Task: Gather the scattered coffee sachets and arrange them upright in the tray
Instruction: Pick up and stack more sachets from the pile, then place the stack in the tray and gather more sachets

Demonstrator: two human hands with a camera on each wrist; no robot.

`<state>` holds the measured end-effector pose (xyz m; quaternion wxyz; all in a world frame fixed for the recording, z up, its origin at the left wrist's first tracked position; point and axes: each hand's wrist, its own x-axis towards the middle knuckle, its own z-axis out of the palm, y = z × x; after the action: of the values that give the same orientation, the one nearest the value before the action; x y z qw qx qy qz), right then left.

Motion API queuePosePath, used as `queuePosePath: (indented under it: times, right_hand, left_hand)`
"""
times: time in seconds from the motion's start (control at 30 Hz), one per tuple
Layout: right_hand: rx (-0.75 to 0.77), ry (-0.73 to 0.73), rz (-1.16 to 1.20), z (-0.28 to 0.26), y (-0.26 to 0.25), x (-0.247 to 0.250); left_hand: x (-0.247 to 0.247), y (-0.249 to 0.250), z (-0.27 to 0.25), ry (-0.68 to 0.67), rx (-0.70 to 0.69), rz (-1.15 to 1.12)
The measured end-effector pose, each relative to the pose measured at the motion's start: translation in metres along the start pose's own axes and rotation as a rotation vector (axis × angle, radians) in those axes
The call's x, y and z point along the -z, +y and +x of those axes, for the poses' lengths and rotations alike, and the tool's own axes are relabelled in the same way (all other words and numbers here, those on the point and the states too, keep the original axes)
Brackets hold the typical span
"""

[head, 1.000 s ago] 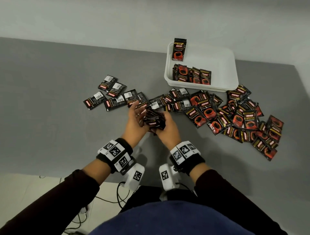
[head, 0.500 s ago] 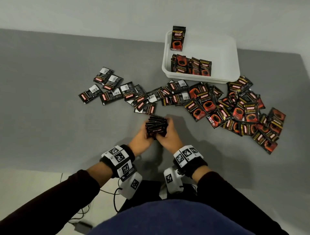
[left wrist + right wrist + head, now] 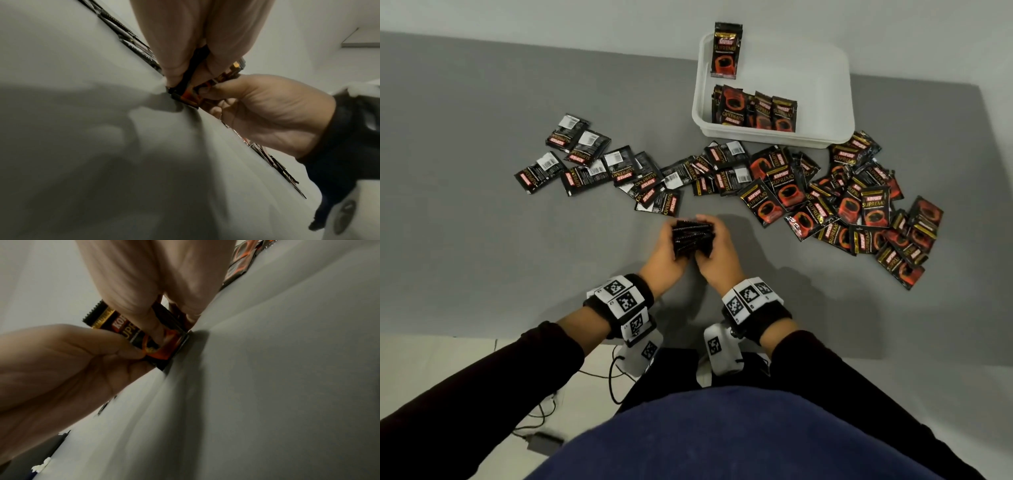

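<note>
Holding a stack (image 3: 692, 238) of sachets on edge between them, the left hand (image 3: 666, 255) and right hand (image 3: 717, 258) clasp it from either side, low over the grey table (image 3: 482, 240), near the person and well short of the tray (image 3: 839, 133). Judged from the head view, the likeliest slip is the stack fanning or shedding sachets on the carry, since glossy packets slide on each other. The tray already has a short upright row (image 3: 755, 111) by its near wall and one sachet (image 3: 727, 49) leaning at its far rim; pushing a new stack in could topple these. Many loose sachets (image 3: 825, 202) lie flat beside the tray.

From the left wrist, the left fingers (image 3: 174, 48) pinch the stack's dark edge (image 3: 186, 84), whose lower corner touches the table, with the right hand (image 3: 267, 113) closed on it opposite.

From the right wrist, the front sachet (image 3: 131, 332) is black with gold lettering and an orange-red cup, its top edge serrated, gripped by both thumbs; an uneven squeeze could buckle it.
</note>
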<state>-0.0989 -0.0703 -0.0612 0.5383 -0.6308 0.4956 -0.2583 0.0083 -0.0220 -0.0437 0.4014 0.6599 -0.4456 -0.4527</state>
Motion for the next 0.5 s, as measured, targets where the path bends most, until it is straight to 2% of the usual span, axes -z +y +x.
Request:
queuePosePath:
  times: [0.3, 0.4, 0.5]
  right_hand:
    - [-0.013, -0.034, -0.106, 0.01, -0.002, 0.001]
    - [0.027, -0.029, -0.065, 0.02, -0.016, 0.024]
    - [0.035, -0.015, 0.102, 0.036, -0.039, 0.059]
  left_hand:
    - [0.0, 0.004, 0.012, 0.032, 0.041, 0.079]
    - [0.003, 0.025, 0.024, 0.044, -0.027, 0.082]
    - [0.003, 0.06, 0.047, 0.017, -0.149, 0.162]
